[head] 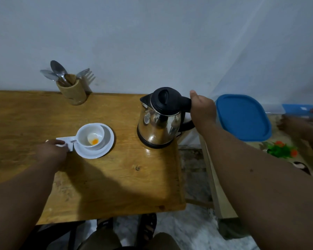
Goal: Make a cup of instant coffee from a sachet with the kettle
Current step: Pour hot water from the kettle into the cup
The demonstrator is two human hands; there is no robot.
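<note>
A steel kettle [159,123] with a black lid stands on the right part of the wooden table [116,177]. My right hand [202,110] is closed around its black handle. A white cup [91,135] sits on a white saucer [105,149] left of the kettle, with a small orange-white patch on its bottom. My left hand [51,150] rests on the table beside the saucer, fingers pressing on a white sachet [65,140] that lies partly under the cup's handle.
A bamboo holder [72,91] with spoons and forks stands at the table's back edge by the wall. Right of the table, a blue-lidded tub [242,118] sits on a lower surface. Another person's hands [300,123] are there. My feet in sandals [146,228] show below the table.
</note>
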